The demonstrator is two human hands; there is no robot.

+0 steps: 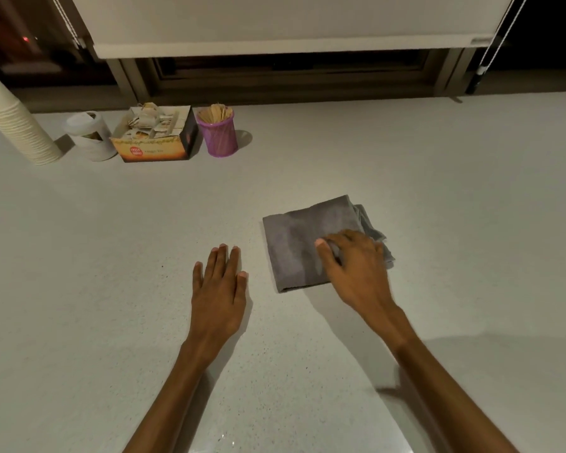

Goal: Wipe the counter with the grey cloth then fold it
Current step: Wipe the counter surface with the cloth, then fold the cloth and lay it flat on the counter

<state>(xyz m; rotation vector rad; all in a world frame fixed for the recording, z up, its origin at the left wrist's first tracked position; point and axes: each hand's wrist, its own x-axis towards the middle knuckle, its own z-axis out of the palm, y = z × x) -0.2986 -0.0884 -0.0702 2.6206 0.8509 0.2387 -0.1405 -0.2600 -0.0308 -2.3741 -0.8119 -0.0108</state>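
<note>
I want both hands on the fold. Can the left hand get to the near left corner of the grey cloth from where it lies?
Probably yes. The left hand lies flat on the counter just left of the grey cloth, with only bare counter between them. The right hand rests on the cloth's right side, leaving that corner free.

— How is the pale speckled counter [406,152] laid out?
— A folded grey cloth [304,243] is set right of centre, the right hand [353,263] laid on it, the left hand [219,289] flat just beside it.
— And behind?
— At far left a stack of white paper cups [17,125], a white lidded jar [90,135], an open cardboard box of sachets [156,134] and a purple mesh cup of wooden sticks [219,132] are ranged in a row.
</note>
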